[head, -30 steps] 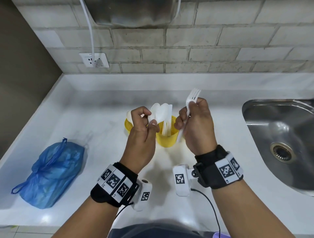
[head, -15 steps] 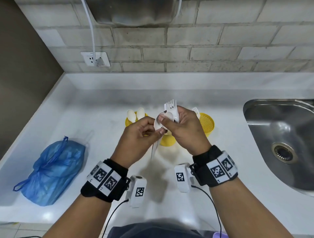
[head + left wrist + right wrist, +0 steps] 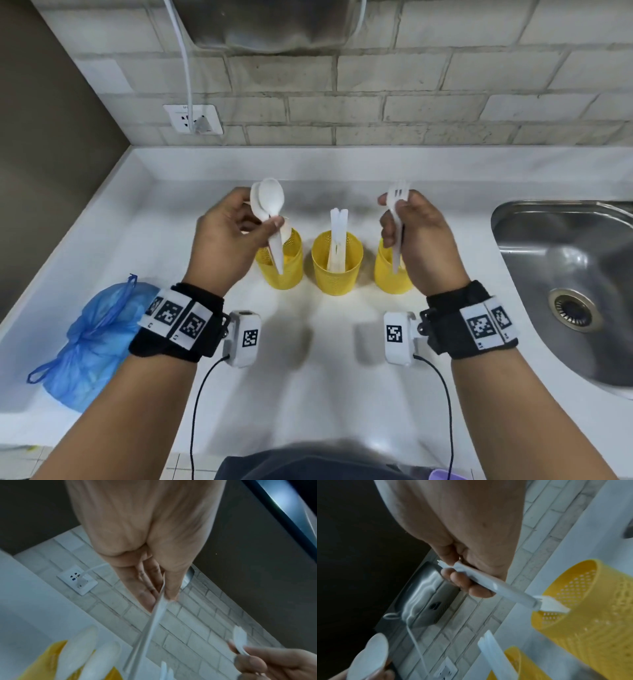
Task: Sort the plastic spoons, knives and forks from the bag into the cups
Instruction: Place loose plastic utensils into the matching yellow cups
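Observation:
Three yellow perforated cups stand in a row on the white counter. My left hand [image 3: 270, 222] pinches white plastic spoons [image 3: 269, 202] by the handle, bowls up, with the handle tips just inside the left cup [image 3: 284, 270]. The left wrist view shows the handle [image 3: 154, 622] between thumb and fingers, above spoon bowls [image 3: 77, 649] standing in that cup. My right hand [image 3: 394, 212] grips white forks [image 3: 397, 198], tines up, over the right cup [image 3: 388, 277]. A fork's tines [image 3: 553, 604] show at that cup's rim [image 3: 590, 601]. White knives [image 3: 338, 233] stand in the middle cup [image 3: 337, 270].
A knotted blue plastic bag [image 3: 92, 342] lies on the counter [image 3: 308, 394] at the front left. A steel sink [image 3: 565, 274] is sunk in at the right. A brick wall with a socket [image 3: 193, 118] and a steel appliance runs along the back.
My hands were together over the middle cup and have moved apart. The left has carried the spoons over the left cup, and the right has taken the forks over the right cup.

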Demonstrator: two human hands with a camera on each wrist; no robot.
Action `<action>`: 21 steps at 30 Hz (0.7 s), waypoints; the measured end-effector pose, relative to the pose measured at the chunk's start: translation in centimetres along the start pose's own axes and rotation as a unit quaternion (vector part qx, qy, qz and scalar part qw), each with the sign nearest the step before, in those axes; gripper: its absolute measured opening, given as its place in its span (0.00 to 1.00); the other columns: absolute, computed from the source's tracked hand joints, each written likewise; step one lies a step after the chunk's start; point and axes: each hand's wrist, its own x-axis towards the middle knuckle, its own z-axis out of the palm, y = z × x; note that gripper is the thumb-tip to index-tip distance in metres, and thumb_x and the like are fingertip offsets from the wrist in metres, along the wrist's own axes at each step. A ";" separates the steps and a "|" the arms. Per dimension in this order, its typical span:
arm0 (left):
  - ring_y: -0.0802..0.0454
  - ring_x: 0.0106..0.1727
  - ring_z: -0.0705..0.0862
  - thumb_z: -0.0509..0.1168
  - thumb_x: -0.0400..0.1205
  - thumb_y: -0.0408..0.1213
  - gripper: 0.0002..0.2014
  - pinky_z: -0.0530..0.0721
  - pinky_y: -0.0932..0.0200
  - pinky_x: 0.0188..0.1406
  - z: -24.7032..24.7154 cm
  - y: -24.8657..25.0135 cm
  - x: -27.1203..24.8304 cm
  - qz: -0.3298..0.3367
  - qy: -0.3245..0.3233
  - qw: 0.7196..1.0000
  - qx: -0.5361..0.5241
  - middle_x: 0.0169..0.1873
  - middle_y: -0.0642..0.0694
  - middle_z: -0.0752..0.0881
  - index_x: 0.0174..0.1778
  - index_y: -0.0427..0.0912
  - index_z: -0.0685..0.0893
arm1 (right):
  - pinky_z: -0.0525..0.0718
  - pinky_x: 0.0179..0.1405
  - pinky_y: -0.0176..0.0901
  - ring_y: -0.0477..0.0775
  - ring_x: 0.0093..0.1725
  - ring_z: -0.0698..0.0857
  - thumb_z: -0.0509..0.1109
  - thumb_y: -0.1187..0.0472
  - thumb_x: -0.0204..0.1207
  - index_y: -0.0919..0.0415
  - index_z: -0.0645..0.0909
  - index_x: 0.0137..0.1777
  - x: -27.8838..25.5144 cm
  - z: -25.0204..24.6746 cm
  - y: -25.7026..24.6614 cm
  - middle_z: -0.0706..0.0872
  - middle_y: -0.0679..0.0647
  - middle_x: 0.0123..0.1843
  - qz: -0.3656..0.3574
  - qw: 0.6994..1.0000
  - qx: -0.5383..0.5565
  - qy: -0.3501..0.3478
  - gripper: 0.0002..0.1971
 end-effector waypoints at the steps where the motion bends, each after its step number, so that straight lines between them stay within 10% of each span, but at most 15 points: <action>1: 0.46 0.40 0.89 0.79 0.79 0.32 0.14 0.93 0.36 0.45 -0.3 0.0 0.5 0.010 0.019 1.000 0.004 0.43 0.45 0.92 0.58 0.46 0.86 | 0.75 0.35 0.44 0.53 0.31 0.75 0.54 0.62 0.89 0.61 0.82 0.56 0.3 -0.7 -0.1 0.77 0.55 0.32 -0.014 1.000 0.010 0.018 0.14; 9: 0.48 0.44 0.91 0.79 0.77 0.42 0.13 0.92 0.45 0.49 -0.2 -2.5 3.2 0.034 0.042 0.989 0.135 0.41 0.50 0.90 0.53 0.51 0.83 | 0.87 0.55 0.48 0.62 0.46 0.88 0.54 0.68 0.92 0.65 0.80 0.65 2.6 -3.6 1.4 0.87 0.59 0.43 -0.036 0.995 0.063 0.074 0.13; 15: 0.67 0.38 0.85 0.81 0.76 0.39 0.16 0.75 0.80 0.33 1.2 -4.3 3.0 0.009 -0.001 0.978 0.210 0.39 0.54 0.88 0.54 0.48 0.82 | 0.86 0.59 0.60 0.65 0.46 0.88 0.57 0.74 0.87 0.63 0.82 0.58 2.0 -3.1 4.0 0.87 0.63 0.46 0.002 0.998 0.015 0.058 0.13; 21: 0.56 0.51 0.88 0.79 0.79 0.35 0.17 0.88 0.61 0.54 1.6 -5.3 2.6 0.032 -0.021 0.980 0.197 0.52 0.52 0.89 0.60 0.47 0.82 | 0.86 0.65 0.53 0.50 0.58 0.89 0.62 0.71 0.76 0.53 0.86 0.60 1.3 -3.3 4.7 0.90 0.52 0.56 -0.034 0.988 -0.132 0.067 0.19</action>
